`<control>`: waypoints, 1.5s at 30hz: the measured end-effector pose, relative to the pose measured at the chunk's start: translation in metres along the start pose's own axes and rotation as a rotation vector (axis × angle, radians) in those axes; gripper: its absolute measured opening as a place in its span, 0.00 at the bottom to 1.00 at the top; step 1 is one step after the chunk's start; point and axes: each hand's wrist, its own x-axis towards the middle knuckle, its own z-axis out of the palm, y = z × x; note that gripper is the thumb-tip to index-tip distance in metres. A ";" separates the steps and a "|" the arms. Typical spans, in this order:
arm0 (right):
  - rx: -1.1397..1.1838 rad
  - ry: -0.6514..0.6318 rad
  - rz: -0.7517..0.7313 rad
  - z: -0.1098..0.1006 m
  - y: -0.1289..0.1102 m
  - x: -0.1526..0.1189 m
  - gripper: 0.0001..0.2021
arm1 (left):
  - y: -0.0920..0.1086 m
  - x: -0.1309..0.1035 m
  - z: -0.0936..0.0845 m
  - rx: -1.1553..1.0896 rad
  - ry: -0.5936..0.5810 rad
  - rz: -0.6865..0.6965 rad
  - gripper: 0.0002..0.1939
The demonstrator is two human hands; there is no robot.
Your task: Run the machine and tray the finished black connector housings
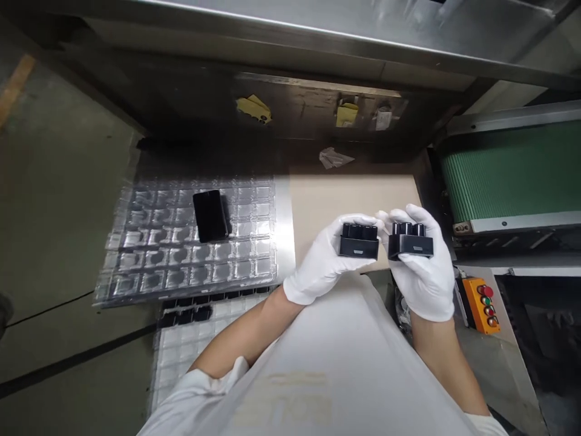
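Note:
White gloves cover both of my hands, which are raised side by side over the front of the bench. My left hand (321, 257) is closed around a black plastic part (358, 246), a rectangular block with several rounded posts along its top. A similar black plastic part (411, 244) sits in the grip of my right hand (426, 281), its posts also upward and a small light mark on its front. The two parts are apart, with the fingertips of both hands close together between them.
Stacked clear plastic trays (186, 257) lie at the left, with a black phone-like slab (210, 216) on top. Below is another tray (181, 354) with black parts. A beige board (349, 197), crumpled plastic (334, 158), green conveyor (512, 169) and orange button box (482, 304) surround my hands.

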 end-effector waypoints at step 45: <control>0.052 0.126 -0.083 0.000 0.001 0.005 0.20 | 0.000 0.013 0.015 0.223 0.051 0.063 0.23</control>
